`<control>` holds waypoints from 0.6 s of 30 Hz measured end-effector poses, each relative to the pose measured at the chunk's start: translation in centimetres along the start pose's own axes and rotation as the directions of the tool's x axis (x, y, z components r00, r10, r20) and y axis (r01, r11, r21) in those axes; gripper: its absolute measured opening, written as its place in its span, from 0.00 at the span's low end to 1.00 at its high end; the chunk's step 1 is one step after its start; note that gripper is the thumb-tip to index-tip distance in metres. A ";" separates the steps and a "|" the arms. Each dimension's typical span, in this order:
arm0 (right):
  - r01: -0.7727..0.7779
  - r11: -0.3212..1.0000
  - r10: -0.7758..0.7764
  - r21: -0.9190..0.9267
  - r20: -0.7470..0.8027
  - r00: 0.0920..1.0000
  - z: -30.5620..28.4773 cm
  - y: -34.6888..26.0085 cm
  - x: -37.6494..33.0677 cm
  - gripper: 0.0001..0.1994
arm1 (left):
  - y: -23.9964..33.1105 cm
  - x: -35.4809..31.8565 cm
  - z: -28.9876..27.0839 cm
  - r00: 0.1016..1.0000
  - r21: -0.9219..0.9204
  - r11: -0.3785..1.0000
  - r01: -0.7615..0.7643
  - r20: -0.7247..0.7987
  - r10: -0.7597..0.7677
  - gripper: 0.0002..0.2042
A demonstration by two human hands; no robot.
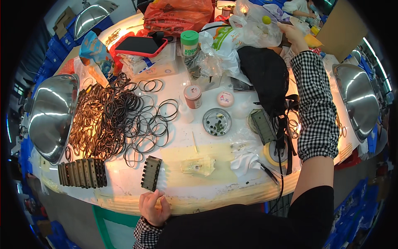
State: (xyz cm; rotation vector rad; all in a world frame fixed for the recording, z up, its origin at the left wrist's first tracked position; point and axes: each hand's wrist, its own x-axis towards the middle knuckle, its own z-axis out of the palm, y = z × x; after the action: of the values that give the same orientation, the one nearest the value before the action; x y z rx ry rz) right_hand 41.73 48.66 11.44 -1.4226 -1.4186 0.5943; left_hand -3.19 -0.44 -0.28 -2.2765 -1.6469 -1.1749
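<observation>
My right hand (292,38) is stretched to the far right of the table, its fingers closed at the edge of a crumpled clear plastic bag (253,31). A small round yellow-green thing (266,20) shows at that bag, a little apart from the fingertips. Down at the front edge rests my left hand (155,208), fingers loosely curled and apart, with nothing in it. Its fingertips are by the lower end of a dark olive block with notched sides (151,173). A row of similar blocks (83,173) stands to the left.
Dark rubber rings (107,116) are heaped at left. Metal lamp shades (54,118) flank the table. Mid-table are a round clear dish (217,122), a reddish tin (192,96) and a wooden stick (195,142). A black bag (265,79) lies beside my right arm; a phone (141,45) lies farther back.
</observation>
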 end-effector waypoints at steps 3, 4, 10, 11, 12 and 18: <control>-0.041 0.954 0.002 0.297 0.131 0.991 -0.4 -2.9 -2.6 0.12 | 0.0 -0.1 0.3 0.999 -0.025 1.000 -0.007 -0.034 0.006 0.21; -0.053 0.911 -0.024 0.410 0.181 0.983 -0.5 -4.2 -4.1 0.11 | -0.1 -0.1 0.5 0.998 -0.040 0.999 -0.020 -0.055 0.018 0.21; -0.232 0.683 -0.339 0.692 0.582 0.739 2.0 -11.8 -17.1 0.10 | -0.1 -0.4 0.3 0.996 -0.030 0.999 -0.015 -0.093 0.013 0.22; -0.245 0.675 -0.348 0.696 0.593 0.726 2.5 -13.5 -20.2 0.11 | -0.1 -0.5 0.2 0.996 -0.030 1.000 -0.008 -0.087 0.006 0.23; -0.228 0.709 -0.357 0.667 0.619 0.700 2.9 -14.5 -22.8 0.11 | -0.1 -0.6 0.2 0.995 -0.031 0.999 -0.007 -0.096 0.004 0.23; -0.458 0.764 -0.389 0.455 0.891 0.236 1.5 -19.2 -32.5 0.11 | -0.1 -0.8 0.3 0.991 -0.058 0.998 -0.007 -0.134 -0.001 0.23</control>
State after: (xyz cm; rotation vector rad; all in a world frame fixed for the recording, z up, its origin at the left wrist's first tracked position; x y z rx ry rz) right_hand 25.66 15.11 18.06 -0.3021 -1.7595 2.1123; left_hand -3.20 -0.89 -1.00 -2.1781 -1.5811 -1.3599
